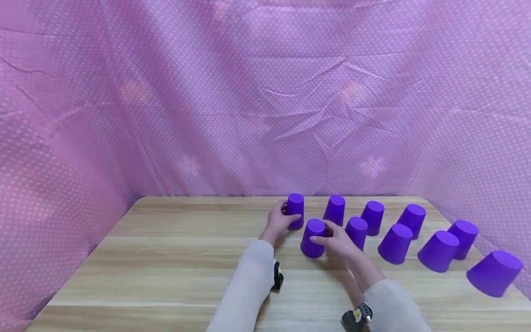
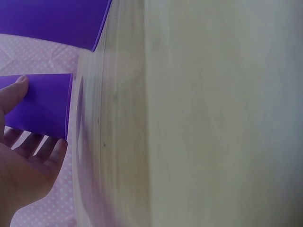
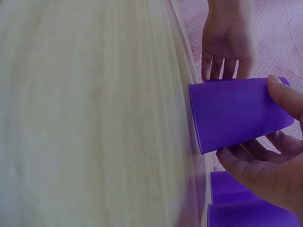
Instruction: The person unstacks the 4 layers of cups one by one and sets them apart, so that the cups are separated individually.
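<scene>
Several purple plastic cups stand upside down in two rows on the right half of a wooden table point(image 1: 166, 258). My left hand point(image 1: 287, 216) grips the leftmost cup of the back row point(image 1: 296, 206), thumb on its near side and fingers round its far side. In the left wrist view the same cup point(image 2: 40, 104) sits between the thumb and fingers of the left hand point(image 2: 28, 118). My right hand point(image 1: 321, 233) holds the leftmost cup of the front row point(image 1: 311, 244). In the right wrist view that cup point(image 3: 236, 113) stands rim down on the table, with my right hand point(image 3: 270, 127) round it.
The other cups point(image 1: 395, 243) run rightward to the table's right edge, the last one point(image 1: 493, 273) near the front right corner. A pink dotted cloth point(image 1: 265, 101) hangs behind and on both sides. Bare wood covers the table's left half.
</scene>
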Motion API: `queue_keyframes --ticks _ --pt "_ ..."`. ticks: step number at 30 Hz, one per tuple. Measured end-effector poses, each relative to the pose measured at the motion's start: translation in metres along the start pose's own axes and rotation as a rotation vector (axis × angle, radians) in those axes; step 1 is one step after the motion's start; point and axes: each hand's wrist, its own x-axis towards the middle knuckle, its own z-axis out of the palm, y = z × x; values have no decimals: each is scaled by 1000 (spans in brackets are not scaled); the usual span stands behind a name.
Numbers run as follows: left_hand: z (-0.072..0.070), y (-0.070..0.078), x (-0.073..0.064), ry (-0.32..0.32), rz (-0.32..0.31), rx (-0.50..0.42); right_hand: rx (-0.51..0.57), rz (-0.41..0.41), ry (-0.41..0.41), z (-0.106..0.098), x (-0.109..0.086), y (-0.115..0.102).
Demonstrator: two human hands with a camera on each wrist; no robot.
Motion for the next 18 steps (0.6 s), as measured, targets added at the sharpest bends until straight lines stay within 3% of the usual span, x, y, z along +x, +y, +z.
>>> queue_keyframes --ticks 18 --pt "17 8 -3 -22 -10 59 29 -9 16 1 0 0"
